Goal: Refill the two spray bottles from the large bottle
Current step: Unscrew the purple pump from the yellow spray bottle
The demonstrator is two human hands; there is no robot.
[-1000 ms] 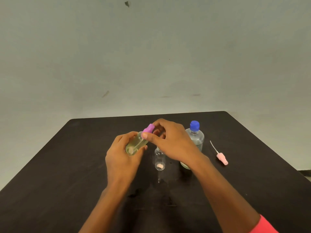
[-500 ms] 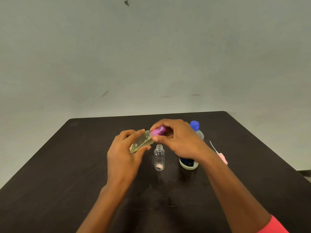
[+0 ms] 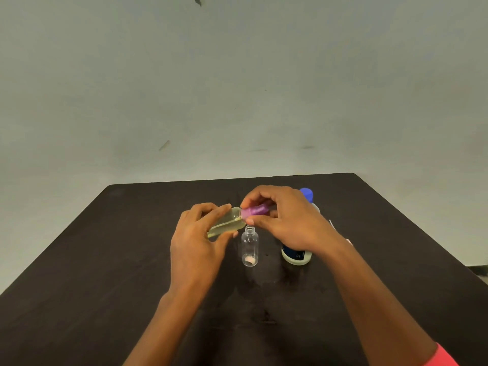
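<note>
My left hand (image 3: 196,241) holds a small clear spray bottle (image 3: 227,223) with yellowish liquid, tilted almost flat above the table. My right hand (image 3: 287,223) pinches its purple spray cap (image 3: 254,210), which sits at the bottle's neck. Below them a second small spray bottle (image 3: 249,247) stands upright, uncapped and clear. The large bottle (image 3: 297,256) with a blue cap (image 3: 306,194) stands behind my right hand, mostly hidden by it.
A pink spray head with a white tube (image 3: 333,225) lies on the dark table (image 3: 105,286) to the right, mostly hidden by my right wrist. A pale wall rises beyond the table's far edge.
The filled bottle has tipped from leaning to nearly horizontal, neck to the right. My right hand has moved right with the purple cap and now covers more of the large bottle.
</note>
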